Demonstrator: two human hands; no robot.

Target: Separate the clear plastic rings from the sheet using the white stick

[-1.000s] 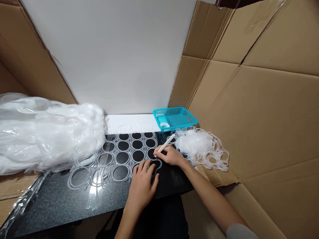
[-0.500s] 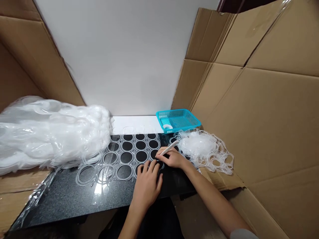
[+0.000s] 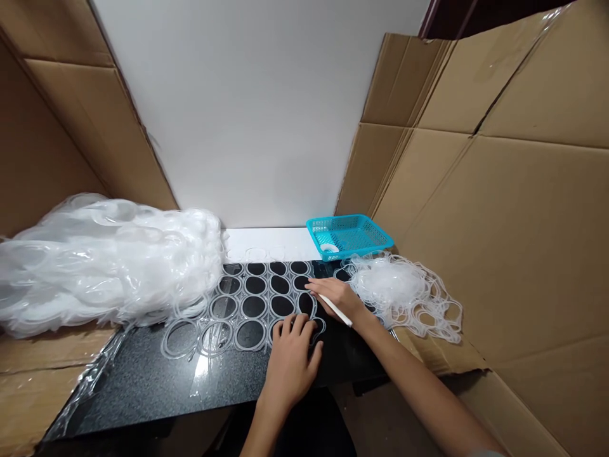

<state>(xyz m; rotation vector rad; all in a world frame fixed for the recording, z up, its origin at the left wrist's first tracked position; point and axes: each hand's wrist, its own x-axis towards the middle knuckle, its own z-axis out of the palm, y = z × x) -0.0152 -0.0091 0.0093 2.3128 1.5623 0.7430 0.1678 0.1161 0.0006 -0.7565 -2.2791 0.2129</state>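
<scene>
Our right hand (image 3: 335,296) grips a white stick (image 3: 335,310); our left hand (image 3: 292,355) presses flat, unclenched, on the ring sheet (image 3: 252,301). The blue basket (image 3: 349,235) holds one white ring (image 3: 328,248).

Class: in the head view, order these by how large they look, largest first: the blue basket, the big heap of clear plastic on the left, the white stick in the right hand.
1. Heap of clear plastic, by far the largest.
2. Blue basket; it lies farther from the camera, so true size is less sure.
3. White stick, held in the right hand.

Left hand (image 3: 291,363) flat, fingers spread, right hand (image 3: 335,297) curled, forearms extended
</scene>
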